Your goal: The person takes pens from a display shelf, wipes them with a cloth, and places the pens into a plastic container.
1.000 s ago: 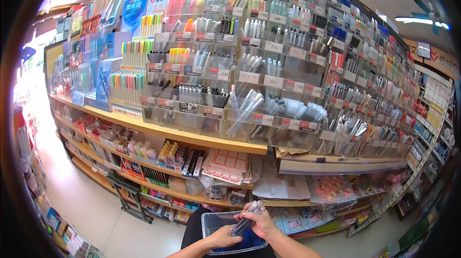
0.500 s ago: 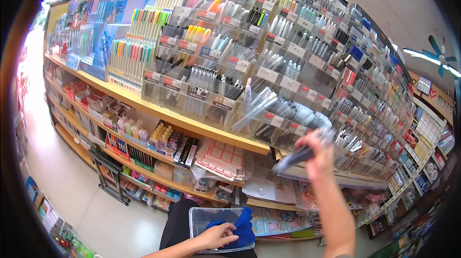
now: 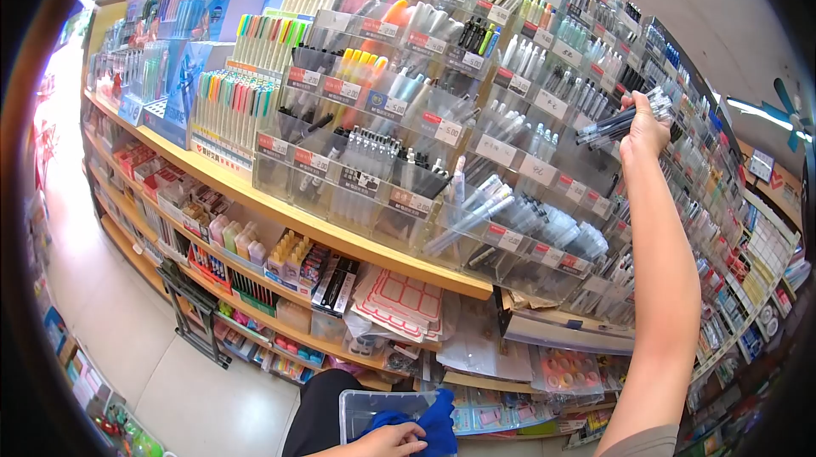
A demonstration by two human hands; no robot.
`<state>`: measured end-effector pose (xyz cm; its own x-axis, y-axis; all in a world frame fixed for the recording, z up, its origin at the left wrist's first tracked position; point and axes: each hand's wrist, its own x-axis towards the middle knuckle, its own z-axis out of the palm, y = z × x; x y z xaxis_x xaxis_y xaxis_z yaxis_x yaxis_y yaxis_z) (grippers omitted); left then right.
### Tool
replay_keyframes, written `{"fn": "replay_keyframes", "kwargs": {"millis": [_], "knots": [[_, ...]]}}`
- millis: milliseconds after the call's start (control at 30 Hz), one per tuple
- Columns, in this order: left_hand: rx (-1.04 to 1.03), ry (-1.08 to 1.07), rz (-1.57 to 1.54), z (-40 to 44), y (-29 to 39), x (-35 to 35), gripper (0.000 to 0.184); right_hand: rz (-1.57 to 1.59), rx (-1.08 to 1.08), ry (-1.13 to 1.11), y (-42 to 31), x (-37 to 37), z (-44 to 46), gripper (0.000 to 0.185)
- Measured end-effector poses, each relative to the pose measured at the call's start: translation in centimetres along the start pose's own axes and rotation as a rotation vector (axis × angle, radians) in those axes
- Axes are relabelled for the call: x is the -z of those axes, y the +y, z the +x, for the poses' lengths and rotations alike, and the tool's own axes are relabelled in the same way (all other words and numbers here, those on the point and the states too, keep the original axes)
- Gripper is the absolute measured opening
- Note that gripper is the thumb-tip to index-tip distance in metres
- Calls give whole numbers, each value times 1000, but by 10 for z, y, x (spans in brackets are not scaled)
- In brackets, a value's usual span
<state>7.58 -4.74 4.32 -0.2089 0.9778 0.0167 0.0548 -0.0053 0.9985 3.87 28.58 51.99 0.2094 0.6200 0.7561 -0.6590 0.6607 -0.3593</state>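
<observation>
My right hand (image 3: 643,132) is raised high at the right of the pen display, its fingers closed around a bundle of pens (image 3: 614,127) with dark barrels and clear ends. The bundle is held sideways in front of the upper tiers of pens. Low in the view, my left hand (image 3: 393,440) lies on a blue cloth (image 3: 439,423), its fingers curled in against the fabric. The cloth hangs partly over the side of a clear plastic box (image 3: 350,414), which sits at my dark-clothed leg (image 3: 316,410).
Clear tiered pen holders (image 3: 387,202) with price tags stand on a wooden shelf edge (image 3: 340,236). Lower shelves hold erasers, glue bottles (image 3: 238,236) and red-lined label sheets (image 3: 395,304). A dark folding stand (image 3: 194,312) is on the floor at left. A ceiling fan (image 3: 786,113) hangs at right.
My right hand has risen and moved right with the pens, from the lower tiers up to the upper tiers. My left hand stays at the cloth; the view has shifted slightly.
</observation>
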Motion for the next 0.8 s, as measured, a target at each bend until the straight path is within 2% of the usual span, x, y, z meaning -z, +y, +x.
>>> {"fn": "replay_keyframes", "kwargs": {"millis": [133,300,367,400,533,633,767,800], "knots": [[-38,15,35,-1,0,2,20,-77,-17,24,23,-6,1,21],[-80,19,87,0,4,6,21,-287,-125,-108,35,-7,-14,20],[-76,16,84,1,7,8,22,-380,-156,-80,39,-7,-26,18],[-74,15,83,1,7,9,22,-337,-195,-184,33,-5,-37,14],[-59,8,74,1,4,10,21,-544,-314,-422,30,7,-50,12],[-69,8,84,0,1,8,21,-698,-490,-549,14,8,-52,13],[-73,-3,92,0,7,10,20,-995,-502,-538,14,14,-41,18],[-80,-2,92,0,6,10,20,-1035,-484,-584,16,16,-37,40]]}}
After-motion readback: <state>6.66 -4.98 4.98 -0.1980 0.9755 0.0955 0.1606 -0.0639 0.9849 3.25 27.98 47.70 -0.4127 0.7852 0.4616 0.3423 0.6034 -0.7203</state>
